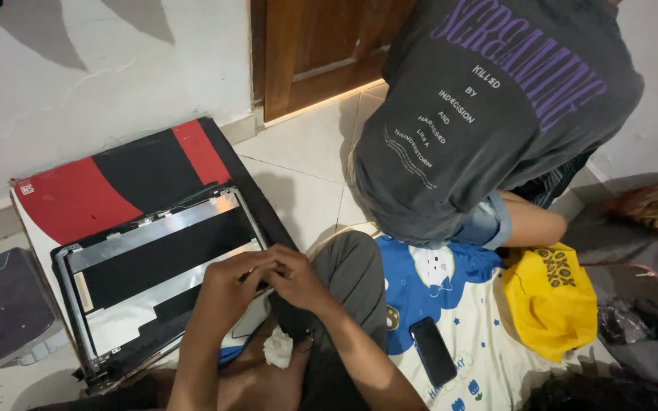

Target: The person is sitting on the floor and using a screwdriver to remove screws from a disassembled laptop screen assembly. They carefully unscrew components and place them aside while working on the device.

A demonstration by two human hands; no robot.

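Note:
A laptop screen lid (154, 262) lies open-side up on the floor in front of me, its black frame around a silver and black back panel. My left hand (230, 285) and my right hand (292, 278) meet at the lid's right edge, fingers pinched together on the frame there. What sits between the fingertips is too small to tell. A crumpled white tissue (276, 348) lies below my hands, by my leg.
A red, black and white box (108, 183) lies under the lid. Another person in a grey printed shirt (489, 106) crouches at the upper right. A black phone (432, 351) rests on a blue and white cloth (451, 304). A yellow bag (550, 297) lies right, a grey case (1, 308) left.

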